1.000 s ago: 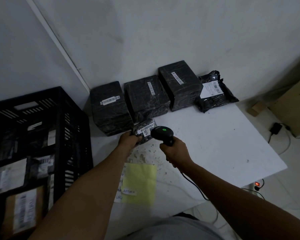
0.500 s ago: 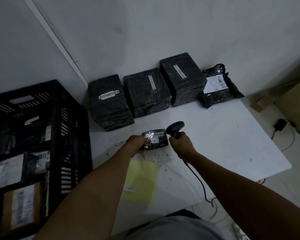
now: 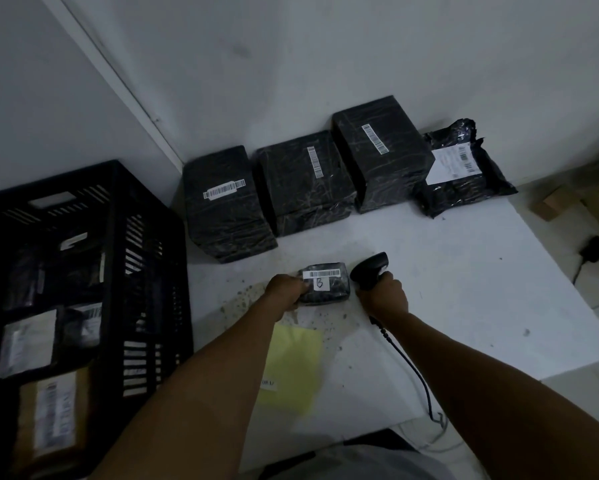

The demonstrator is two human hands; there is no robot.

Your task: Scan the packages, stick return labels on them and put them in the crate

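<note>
Small black-wrapped package (image 3: 325,285) sits on the white table (image 3: 447,289), near-centre, barcode strip and a white label marked "B" facing up. Left hand (image 3: 286,292) grips its left end, fingers closed on it. Right hand (image 3: 382,296) just right of the package, wrapped around the handle of a black barcode scanner (image 3: 370,270); scanner head tilted up and away, beside the package's right edge, can't tell if touching. Scanner cable (image 3: 408,365) trails back along the table toward the near edge.

Near side of the package: yellow sheet (image 3: 291,365) flat on the table, partly under the left forearm, small white label (image 3: 268,384) on its left edge. Dark specks on the table around the package.

Far side, along the wall: three black-wrapped boxes (image 3: 305,181) in a row, each with a barcode sticker, then a black poly mailer (image 3: 464,168) with a white shipping label at the right end.

Left of the table: black slatted crate (image 3: 145,271), already holding several labelled parcels (image 3: 31,341).
</note>
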